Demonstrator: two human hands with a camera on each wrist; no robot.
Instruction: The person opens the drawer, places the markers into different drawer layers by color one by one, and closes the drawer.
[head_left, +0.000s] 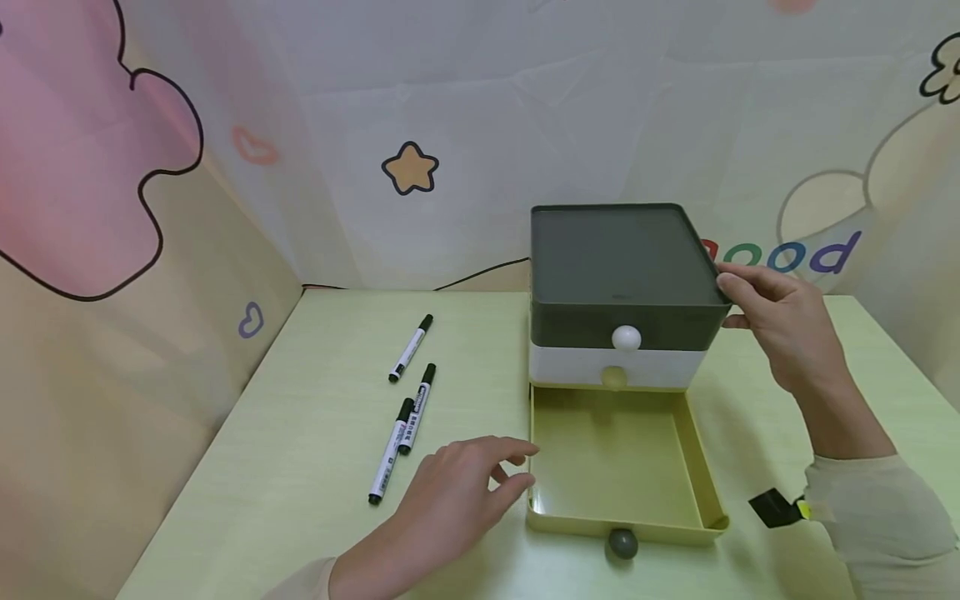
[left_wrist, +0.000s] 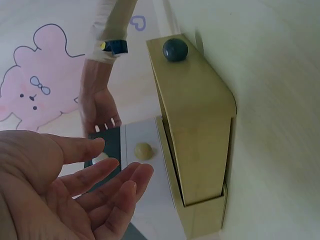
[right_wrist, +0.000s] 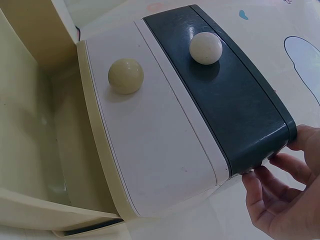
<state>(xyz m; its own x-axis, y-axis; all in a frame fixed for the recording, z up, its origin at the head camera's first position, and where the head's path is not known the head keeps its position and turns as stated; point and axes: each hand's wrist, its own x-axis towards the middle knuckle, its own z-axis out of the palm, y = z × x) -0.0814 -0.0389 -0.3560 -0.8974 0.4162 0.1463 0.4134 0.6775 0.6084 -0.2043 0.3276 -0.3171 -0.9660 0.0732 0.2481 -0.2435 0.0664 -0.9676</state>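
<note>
A small desktop drawer box (head_left: 618, 325) has a dark green top tier, a white middle tier and a yellow-green bottom tier. Its bottom drawer (head_left: 705, 479) is pulled out with nothing inside, a dark round knob (head_left: 623, 544) on its front. My right hand (head_left: 787, 321) grips the box's top right edge, thumb above and fingers along the side, as the right wrist view also shows. My left hand (head_left: 457, 487) hovers beside the drawer's left wall, fingers loosely bent and holding nothing. In the left wrist view, the left palm (left_wrist: 60, 195) faces the box front.
Left of the box, several black-capped markers lie on the pale table (head_left: 300, 450): one marker (head_left: 411, 348) farther back, and a nearer marker (head_left: 391, 451) against another marker (head_left: 417, 408). A thin black cable (head_left: 480, 273) runs behind. A printed cloth (head_left: 480, 108) hangs at the back.
</note>
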